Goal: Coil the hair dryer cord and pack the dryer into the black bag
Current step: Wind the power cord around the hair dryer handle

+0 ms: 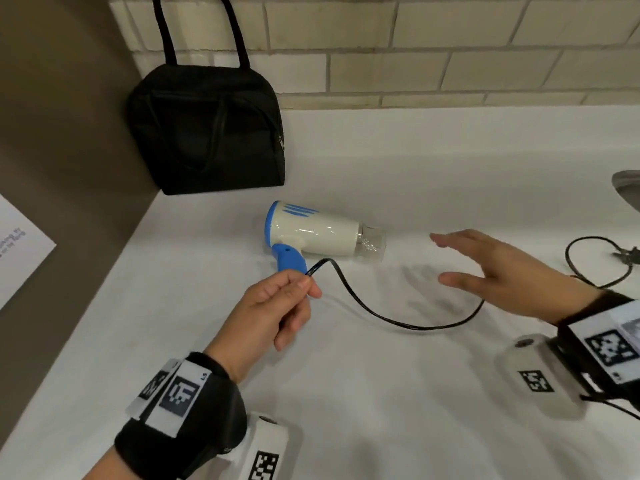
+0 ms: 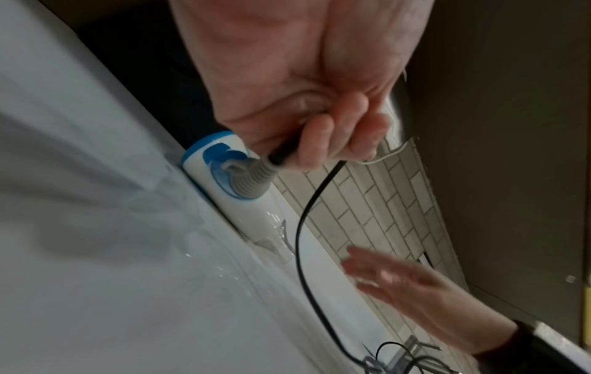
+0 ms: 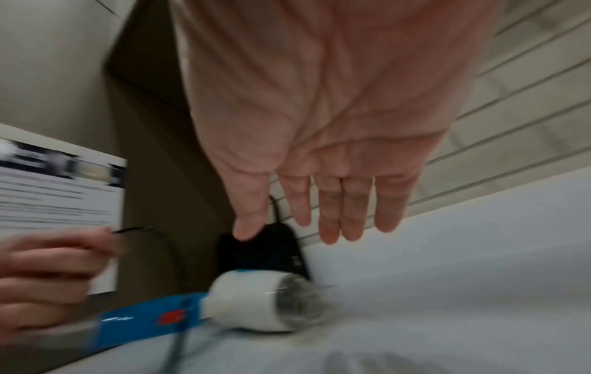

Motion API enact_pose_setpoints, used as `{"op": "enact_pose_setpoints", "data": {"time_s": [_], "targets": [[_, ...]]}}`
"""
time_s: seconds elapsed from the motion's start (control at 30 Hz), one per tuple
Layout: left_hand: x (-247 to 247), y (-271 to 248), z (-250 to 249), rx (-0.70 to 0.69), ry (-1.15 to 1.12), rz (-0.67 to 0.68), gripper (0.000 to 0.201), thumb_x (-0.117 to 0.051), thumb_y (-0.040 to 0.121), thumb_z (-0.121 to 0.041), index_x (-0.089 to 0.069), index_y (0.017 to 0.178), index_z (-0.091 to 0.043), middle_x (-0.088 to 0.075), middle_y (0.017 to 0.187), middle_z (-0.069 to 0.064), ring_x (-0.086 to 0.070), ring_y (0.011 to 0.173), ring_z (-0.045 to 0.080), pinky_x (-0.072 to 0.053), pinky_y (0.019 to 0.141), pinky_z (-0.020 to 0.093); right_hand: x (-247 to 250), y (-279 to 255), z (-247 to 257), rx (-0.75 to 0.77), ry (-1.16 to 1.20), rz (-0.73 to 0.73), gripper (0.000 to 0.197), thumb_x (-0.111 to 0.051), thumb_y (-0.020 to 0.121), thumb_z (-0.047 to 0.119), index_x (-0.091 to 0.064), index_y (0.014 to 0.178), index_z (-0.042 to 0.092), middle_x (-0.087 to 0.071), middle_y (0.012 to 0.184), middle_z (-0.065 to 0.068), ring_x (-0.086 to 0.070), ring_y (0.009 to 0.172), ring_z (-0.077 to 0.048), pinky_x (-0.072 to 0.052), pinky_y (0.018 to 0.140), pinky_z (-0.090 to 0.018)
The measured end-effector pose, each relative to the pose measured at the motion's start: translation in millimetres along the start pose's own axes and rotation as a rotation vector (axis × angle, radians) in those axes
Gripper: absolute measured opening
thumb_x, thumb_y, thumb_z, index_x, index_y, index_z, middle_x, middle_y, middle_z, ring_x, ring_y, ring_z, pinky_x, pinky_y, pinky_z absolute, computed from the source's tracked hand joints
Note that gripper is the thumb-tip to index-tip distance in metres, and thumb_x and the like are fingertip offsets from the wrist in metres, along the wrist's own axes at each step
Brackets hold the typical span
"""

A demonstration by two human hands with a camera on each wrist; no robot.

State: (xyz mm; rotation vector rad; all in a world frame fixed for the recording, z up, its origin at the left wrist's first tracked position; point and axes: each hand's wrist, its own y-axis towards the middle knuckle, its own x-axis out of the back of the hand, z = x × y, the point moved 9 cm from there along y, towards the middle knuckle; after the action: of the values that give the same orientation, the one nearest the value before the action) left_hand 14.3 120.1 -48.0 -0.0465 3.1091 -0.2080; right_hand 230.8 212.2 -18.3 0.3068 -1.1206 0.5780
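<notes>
A white hair dryer [image 1: 318, 233] with a blue handle [image 1: 289, 259] lies on its side on the white counter [image 1: 346, 393], nozzle to the right. Its black cord [image 1: 381, 317] runs from the handle in a loop across the counter to the plug [image 1: 627, 254] at the right. My left hand [image 1: 277, 306] pinches the cord just by the handle end [image 2: 252, 182]. My right hand [image 1: 491, 268] hovers flat with straight fingers [image 3: 329, 222] to the right of the nozzle, holding nothing. The black bag [image 1: 207, 129] stands zipped at the back left corner.
A tiled wall [image 1: 415, 46] runs behind the counter, and a brown side panel [image 1: 62, 133] closes the left. A printed sheet [image 1: 17, 247] hangs on that panel. A sink rim [image 1: 627, 188] shows at the right edge.
</notes>
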Motion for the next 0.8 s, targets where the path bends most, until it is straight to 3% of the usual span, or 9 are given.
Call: {"op": "enact_pose_setpoints", "data": {"time_s": [0.07,0.13,0.2,0.27,0.37,0.47,0.57,0.7,0.8], "targets": [[-8,0,-3,-0.015,-0.029,0.055,0.022,-0.054,0.081,-0.029,-0.063,0.060,-0.025,-0.043,0.037,-0.005,-0.029,0.032,0.007,-0.029,0.036,0.014,-20,5,47,0.131,0.129,0.046,0.066,-0.048,0.076,0.048,-0.035,0.134,0.021,-0.043,0.125,0.008,-0.042,0.101,0.010,-0.022,0.087,0.006],[-13,0,-6,-0.030,-0.093,0.090,0.024,-0.049,0.080,-0.029,-0.064,0.060,-0.026,-0.044,0.037,-0.005,-0.031,0.031,0.007,-0.031,0.036,0.015,-53,10,71,0.107,0.231,0.188,0.062,-0.049,0.081,0.045,-0.034,0.135,0.019,-0.048,0.131,0.004,-0.043,0.117,-0.003,-0.026,0.097,-0.006],[-12,0,-10,-0.051,-0.182,0.090,0.027,-0.044,0.078,-0.028,-0.064,0.061,-0.026,-0.045,0.038,-0.004,-0.033,0.030,0.008,-0.033,0.037,0.017,-83,10,75,0.048,0.317,0.325,0.047,-0.048,0.088,0.034,-0.040,0.131,0.019,-0.064,0.108,-0.005,-0.057,0.101,-0.015,-0.037,0.091,-0.021],[-5,0,-16,-0.083,-0.292,0.061,0.024,-0.048,0.080,-0.025,-0.064,0.062,-0.024,-0.047,0.039,-0.005,-0.035,0.028,0.009,-0.034,0.037,0.016,-92,9,76,0.025,0.400,0.360,0.029,-0.045,0.091,0.026,-0.054,0.117,0.017,-0.062,0.074,0.001,-0.057,0.070,-0.018,-0.044,0.074,-0.025],[8,-2,-18,-0.122,-0.449,0.031,0.013,-0.064,0.075,-0.030,-0.064,0.065,-0.021,-0.050,0.041,-0.005,-0.038,0.028,0.009,-0.039,0.038,0.015,-74,9,64,-0.010,0.465,0.174,0.020,-0.046,0.091,0.024,-0.066,0.091,0.018,-0.057,0.056,0.014,-0.047,0.046,-0.004,-0.038,0.051,-0.013],[3,0,-15,-0.135,-0.480,0.112,0.026,-0.068,0.063,-0.047,-0.061,0.068,-0.022,-0.055,0.044,-0.004,-0.043,0.031,0.009,-0.041,0.042,0.016,-46,10,56,-0.026,0.571,-0.121,0.017,-0.052,0.088,0.020,-0.067,0.082,0.019,-0.050,0.039,0.021,-0.044,0.040,0.001,-0.033,0.047,-0.009],[-18,0,-15,-0.133,-0.263,0.189,0.030,-0.055,0.075,-0.055,-0.059,0.070,-0.026,-0.059,0.046,0.001,-0.045,0.032,0.010,-0.042,0.052,0.022,-34,11,47,-0.056,0.761,-0.332,0.017,-0.054,0.086,0.018,-0.067,0.076,0.025,-0.047,0.039,0.011,-0.043,0.039,-0.002,-0.033,0.046,-0.008],[-38,-1,-14,-0.126,-0.029,0.200,0.034,-0.033,0.084,-0.046,-0.065,0.082,-0.036,-0.068,0.064,0.001,-0.052,0.042,0.011,-0.040,0.040,0.021,-40,16,50,-0.084,0.802,-0.319,0.019,-0.054,0.086,0.021,-0.068,0.076,0.028,-0.054,0.045,0.006,-0.042,0.037,-0.003,-0.033,0.044,-0.010],[-52,-1,-17,-0.189,0.115,0.217,0.037,-0.035,0.079,-0.054,-0.065,0.093,-0.037,-0.068,0.092,-0.007,-0.060,0.072,0.012,-0.053,0.058,0.028,-54,22,63,-0.050,0.591,-0.191,0.025,-0.054,0.084,0.014,-0.065,0.069,0.031,-0.058,0.049,0.006,-0.052,0.044,-0.002,-0.043,0.050,-0.017]]}}
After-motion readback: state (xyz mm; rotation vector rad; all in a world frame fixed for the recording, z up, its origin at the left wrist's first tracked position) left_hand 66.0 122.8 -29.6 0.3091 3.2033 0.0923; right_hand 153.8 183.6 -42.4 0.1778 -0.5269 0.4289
